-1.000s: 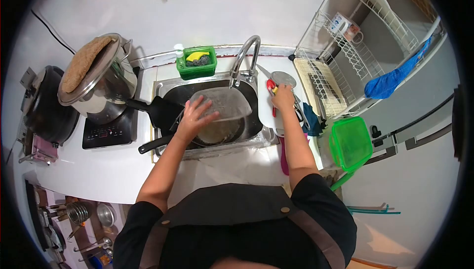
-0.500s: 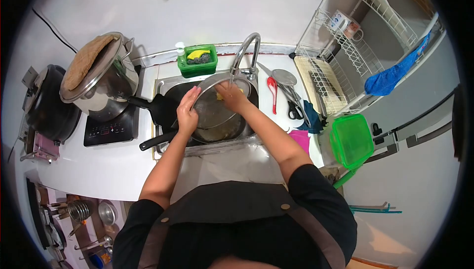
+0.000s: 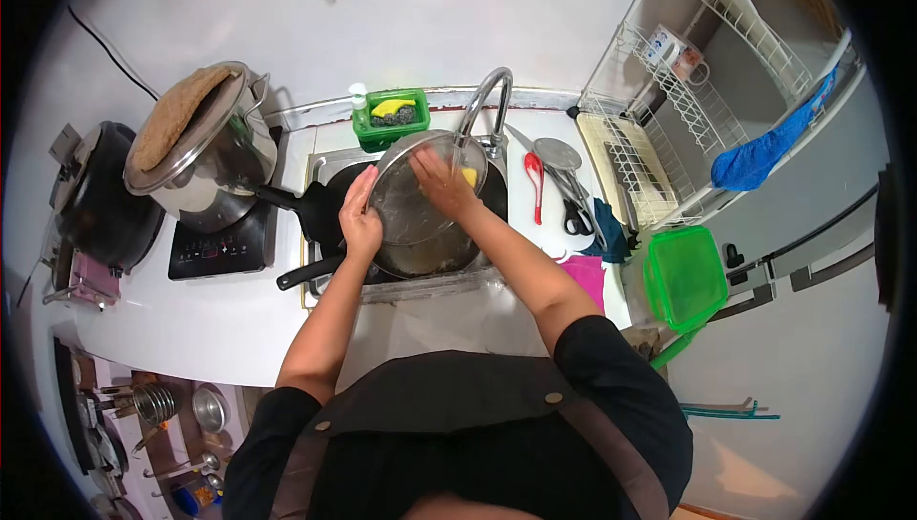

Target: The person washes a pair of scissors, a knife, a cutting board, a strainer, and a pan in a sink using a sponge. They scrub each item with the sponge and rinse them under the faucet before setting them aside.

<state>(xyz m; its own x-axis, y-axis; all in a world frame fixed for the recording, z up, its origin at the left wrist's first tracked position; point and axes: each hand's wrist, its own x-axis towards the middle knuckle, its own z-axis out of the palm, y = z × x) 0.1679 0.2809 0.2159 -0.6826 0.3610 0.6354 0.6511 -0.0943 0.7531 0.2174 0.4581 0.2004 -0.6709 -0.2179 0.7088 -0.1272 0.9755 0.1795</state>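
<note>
A round glass lid with a metal rim is tilted over the sink, beneath the curved faucet. My left hand grips the lid's left edge, fingers up along the rim. My right hand lies over the lid's inner face with its fingers stretched out. Just right of those fingers shows a yellow sponge, partly hidden by the hand. Dark pans with black handles lie in the sink under and left of the lid.
Left stand a large steel pot on an induction cooker and a black pot. Behind is a green sponge basket. Right are a red peeler, scissors, a wire rack and a green-lidded container.
My right hand has moved up and left across the lid, and its fingers are more spread. More of the yellow sponge shows beside it. The whole view has shifted slightly.
</note>
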